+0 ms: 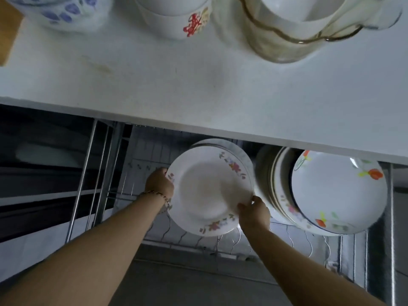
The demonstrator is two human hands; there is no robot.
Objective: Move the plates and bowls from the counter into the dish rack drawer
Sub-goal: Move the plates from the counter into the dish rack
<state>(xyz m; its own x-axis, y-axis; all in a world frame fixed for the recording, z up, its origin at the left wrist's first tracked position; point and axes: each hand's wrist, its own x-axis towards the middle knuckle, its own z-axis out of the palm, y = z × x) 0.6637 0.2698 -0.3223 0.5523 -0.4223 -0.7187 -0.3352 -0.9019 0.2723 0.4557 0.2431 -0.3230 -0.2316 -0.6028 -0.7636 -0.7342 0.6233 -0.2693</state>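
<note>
The left hand (pixel 159 181) and right hand (pixel 254 209) each clasp an edge of a floral-rimmed plate (pixel 208 191) held upright in the wire dish rack drawer (pixel 220 239), beside standing plates (pixel 278 184). On the table (pixel 198 85) above sit bowls (pixel 174 16) (red lettering, unreadable).

Pale counter (pixel 198 89), grey floor (pixel 187 283)

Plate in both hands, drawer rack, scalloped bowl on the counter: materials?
Plate: looks like glazed ceramic, possibly opal glass; glossy opaque white, printed flowers on its rim.
Drawer rack: metal wire, bright silvery finish, probably chromed or stainless; thin shiny rods.
Scalloped bowl: seemingly tinted glass or clear plastic; see-through amber wall, a white bowl visible inside.
</note>
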